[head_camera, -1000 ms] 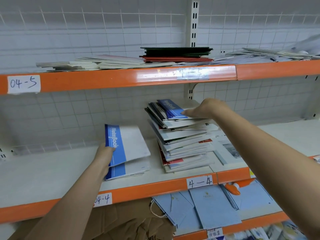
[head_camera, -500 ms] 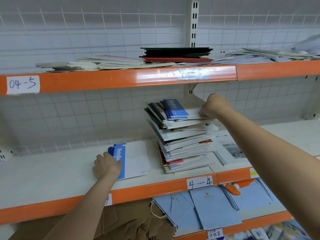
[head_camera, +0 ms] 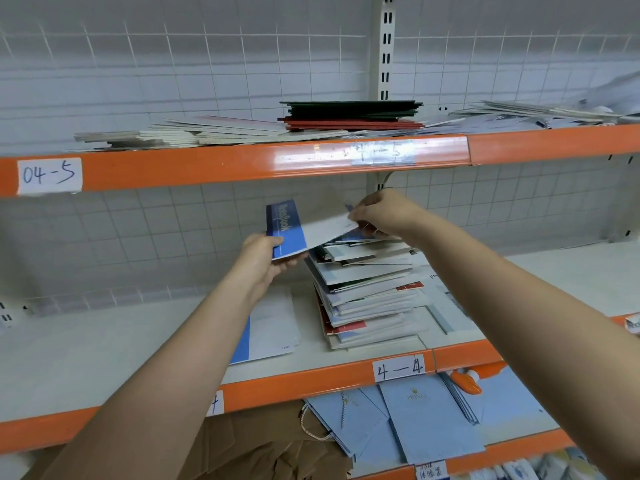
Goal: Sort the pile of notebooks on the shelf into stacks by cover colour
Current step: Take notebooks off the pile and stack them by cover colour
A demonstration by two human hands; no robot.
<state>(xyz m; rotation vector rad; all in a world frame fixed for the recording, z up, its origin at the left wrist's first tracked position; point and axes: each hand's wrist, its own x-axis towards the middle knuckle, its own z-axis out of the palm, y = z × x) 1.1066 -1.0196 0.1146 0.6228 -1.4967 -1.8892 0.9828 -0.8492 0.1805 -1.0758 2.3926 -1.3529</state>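
Note:
A blue-and-white notebook is held tilted in the air above the mixed pile of notebooks on the middle shelf. My left hand grips its blue spine end from below. My right hand pinches its far white corner over the pile's top. To the left of the pile lies a short stack of blue-and-white notebooks, partly hidden behind my left forearm.
The upper shelf carries loose white notebooks, a green-and-red stack and more papers at the right. Flat booklets lie right of the pile. Below are light blue paper bags, brown paper and an orange item.
My left hand left the blue-and-white stack and rose to the pile's top. The top blue-and-white notebook has been lifted off the pile and both hands hold it now.

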